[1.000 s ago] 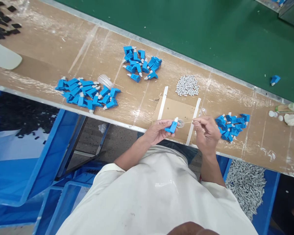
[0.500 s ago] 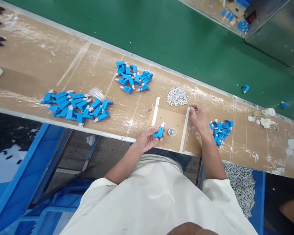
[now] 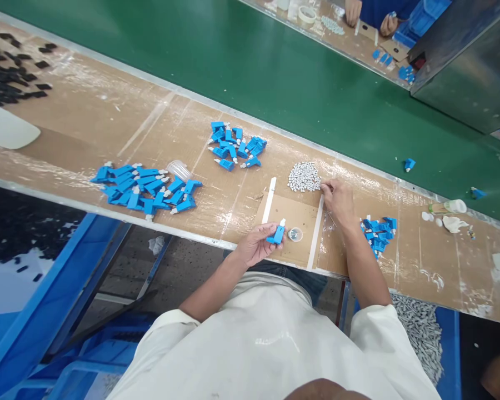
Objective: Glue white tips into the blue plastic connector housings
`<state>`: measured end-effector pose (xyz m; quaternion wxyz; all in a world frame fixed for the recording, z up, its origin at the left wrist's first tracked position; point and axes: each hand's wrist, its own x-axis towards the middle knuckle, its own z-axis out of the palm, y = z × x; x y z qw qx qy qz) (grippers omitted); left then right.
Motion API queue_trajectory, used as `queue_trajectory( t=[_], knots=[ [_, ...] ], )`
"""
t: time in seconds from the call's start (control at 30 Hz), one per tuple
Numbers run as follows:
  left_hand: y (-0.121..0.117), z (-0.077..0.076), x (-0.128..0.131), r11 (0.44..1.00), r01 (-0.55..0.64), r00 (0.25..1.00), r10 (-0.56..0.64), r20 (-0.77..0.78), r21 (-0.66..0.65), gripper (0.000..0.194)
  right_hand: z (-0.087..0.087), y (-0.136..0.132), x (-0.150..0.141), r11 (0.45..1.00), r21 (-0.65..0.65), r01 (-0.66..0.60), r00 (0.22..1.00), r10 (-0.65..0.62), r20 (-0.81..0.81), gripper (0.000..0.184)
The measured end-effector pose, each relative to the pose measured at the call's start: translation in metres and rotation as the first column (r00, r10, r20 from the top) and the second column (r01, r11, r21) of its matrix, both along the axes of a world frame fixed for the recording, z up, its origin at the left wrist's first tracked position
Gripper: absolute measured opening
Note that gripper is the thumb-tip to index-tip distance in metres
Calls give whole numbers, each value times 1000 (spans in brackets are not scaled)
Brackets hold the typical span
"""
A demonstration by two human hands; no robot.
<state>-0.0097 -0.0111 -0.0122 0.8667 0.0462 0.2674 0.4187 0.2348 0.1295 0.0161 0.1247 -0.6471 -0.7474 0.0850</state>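
Observation:
My left hand is closed around a blue plastic connector with a white tip, held just above the bench's near edge. My right hand reaches forward with its fingers curled, the fingertips at the right edge of a heap of small grey-white parts; what they pinch, if anything, is hidden. Between the hands lies a brown cardboard pad bordered by two white strips, with a small round clear dish on it. A pile of blue connectors lies just right of my right wrist.
Two more heaps of blue connectors lie to the left, with a clear cap among them. A green conveyor belt runs behind the bench; another person's hands work beyond it. Blue bins stand below, one with grey parts.
My right hand left the connector and moved forward to the grey-white heap. My left hand lowered the blue connector toward the near edge. The view tilted up, showing more belt.

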Motion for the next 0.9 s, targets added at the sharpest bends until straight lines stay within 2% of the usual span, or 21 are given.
queue_trajectory(
  t=[0.23,0.47,0.67,0.73,0.77,0.8,0.87,0.9],
  knots=[
    [-2,-6,4,999,-31,999,30,20,12,19,18,23,-11,977,-210,33,963,25,268,27],
    [4,-11,10,998,-50,997,48,64,42,19,31,45,-21,973,-229,10,952,61,300,18],
    [3,-8,8,997,-67,995,64,77,40,14,44,38,-17,968,-243,63,960,8,280,20],
    [3,-7,8,996,-89,993,86,77,32,13,48,27,-10,962,-259,82,991,-51,126,20],
    [3,-6,8,995,-100,992,97,79,29,13,49,19,-7,957,-281,74,996,-87,-32,18],
    [4,-5,8,994,-109,991,106,80,29,13,50,11,-5,950,-309,47,966,-122,-226,16],
    [6,-1,8,992,-115,991,112,78,43,14,49,-11,-3,931,-360,-54,796,-177,-579,28],
    [8,2,8,992,-112,991,107,75,59,15,48,-23,-3,921,-373,-109,705,-193,-682,37]
  ],
)
